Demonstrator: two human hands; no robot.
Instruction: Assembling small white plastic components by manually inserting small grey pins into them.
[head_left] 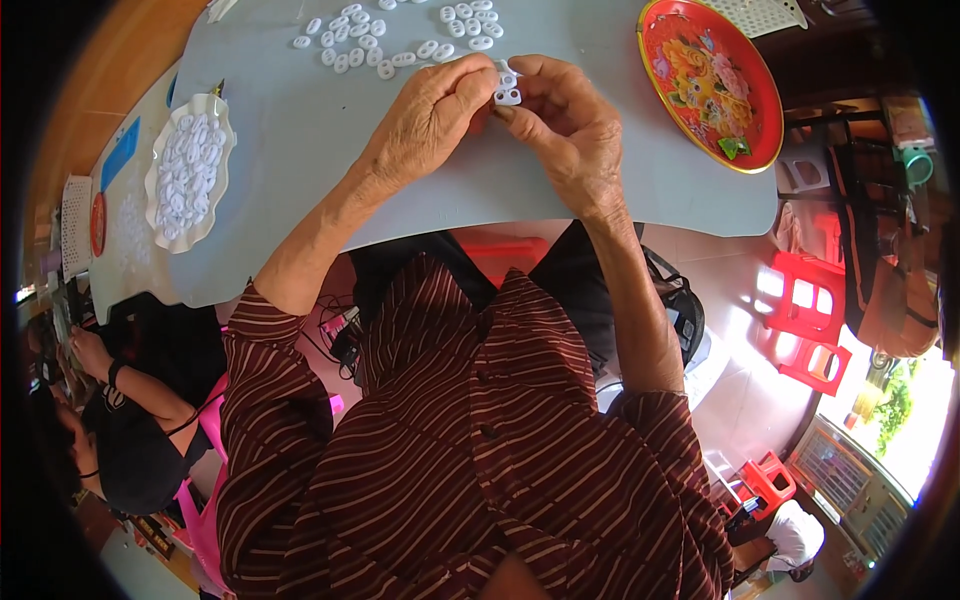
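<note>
The grey counter (300, 120) carries everything in use. By its right end sits the round red tray (668, 110) with a flower print; near its left end stands the scallop-rimmed dish (180, 242), heaped with small white pieces.

Between those two, over the middle of the counter and in from its near edge, the left hand (430, 110) and right hand (575, 140) meet at one spot. The left thumb and forefinger are pressed together, pinching the left side of a white piece (508, 92); the right forefinger above and thumb below seem to pinch it from the other side. Its dark openings face up, but whether it is one part or two joined cannot be told.

Loose pieces (368, 42) lie scattered beyond the left hand, toward the far side.

The step in hand looks like two-handed work on this single piece. The next move seems to call for a firm hold by one hand while the other presses or turns, fingertips kept clear of the openings.
</note>
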